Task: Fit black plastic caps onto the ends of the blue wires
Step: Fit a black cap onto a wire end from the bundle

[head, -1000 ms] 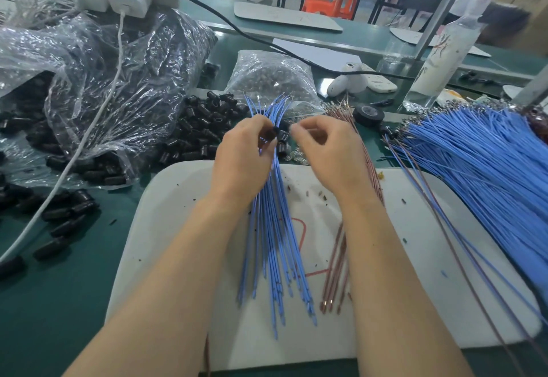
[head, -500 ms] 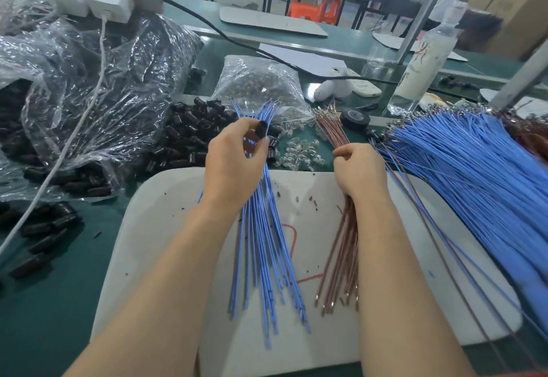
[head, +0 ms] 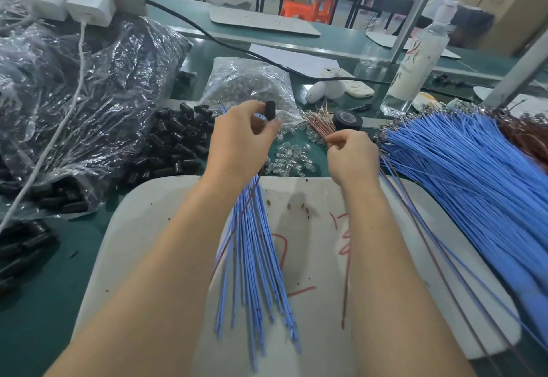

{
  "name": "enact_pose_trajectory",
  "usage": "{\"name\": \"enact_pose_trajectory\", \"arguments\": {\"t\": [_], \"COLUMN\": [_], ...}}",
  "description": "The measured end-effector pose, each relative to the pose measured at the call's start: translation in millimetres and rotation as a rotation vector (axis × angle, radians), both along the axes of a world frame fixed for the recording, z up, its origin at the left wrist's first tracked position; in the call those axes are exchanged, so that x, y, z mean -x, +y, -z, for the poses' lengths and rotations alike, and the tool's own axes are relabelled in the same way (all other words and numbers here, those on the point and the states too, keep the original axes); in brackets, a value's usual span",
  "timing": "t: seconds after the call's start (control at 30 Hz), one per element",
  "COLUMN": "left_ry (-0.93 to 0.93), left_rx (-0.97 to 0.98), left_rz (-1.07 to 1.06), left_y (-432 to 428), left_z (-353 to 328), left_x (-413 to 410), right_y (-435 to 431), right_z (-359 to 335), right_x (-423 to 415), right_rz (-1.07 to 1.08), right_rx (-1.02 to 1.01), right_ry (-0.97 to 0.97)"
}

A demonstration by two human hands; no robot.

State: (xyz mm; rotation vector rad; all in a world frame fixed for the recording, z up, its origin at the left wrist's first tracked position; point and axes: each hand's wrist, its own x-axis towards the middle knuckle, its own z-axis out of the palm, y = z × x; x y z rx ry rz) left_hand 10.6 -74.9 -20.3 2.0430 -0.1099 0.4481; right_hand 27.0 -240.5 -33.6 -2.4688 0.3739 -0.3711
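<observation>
My left hand [head: 240, 142] grips a bundle of blue wires [head: 255, 258] that hangs down over the white board [head: 154, 228]. Its thumb and finger pinch a black cap [head: 270, 111] at the top of the bundle. My right hand [head: 351, 157] pinches a thin brown wire [head: 346, 282] that trails down across the board; it sits at the bunch of brown wires [head: 318, 126]. Loose black caps [head: 178, 142] lie in a heap left of my left hand.
A large fan of blue wires [head: 462, 175] covers the right side. Clear bulbs [head: 292, 159] lie between the hands. Plastic bags [head: 89, 92] with black caps fill the left, a tape roll [head: 347, 119] and a bottle [head: 415, 59] stand behind.
My hands have parted. The left one lifted the black cap at the bundle's top; the right one moved right to the brown wires and now holds a single brown wire.
</observation>
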Motion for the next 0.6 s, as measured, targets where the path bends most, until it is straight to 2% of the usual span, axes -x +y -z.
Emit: {"name": "enact_pose_trajectory", "arguments": {"t": [0.23,0.47,0.53,0.6], "left_ry": [0.08,0.143,0.126,0.102], "left_rx": [-0.036,-0.07,-0.095,-0.115], "left_rz": [0.014,0.03,0.007,-0.018], "left_y": [-8.7,-9.2,-6.4,-4.6], "left_z": [-7.5,1.8,2.2,2.0], "left_x": [-19.9,-21.2,-19.3,-15.7], "right_y": [16.8,24.1,21.5,20.3], "right_z": [2.8,10.0,6.4,-2.2], "right_x": [-27.2,-32.8,-28.2,-18.4], "right_rz": [-0.135,-0.093,-0.126,-0.18], "right_rx": [0.03,-0.026,-0.181,-0.483], "right_ry": [0.186,0.075,0.017,-0.002]}}
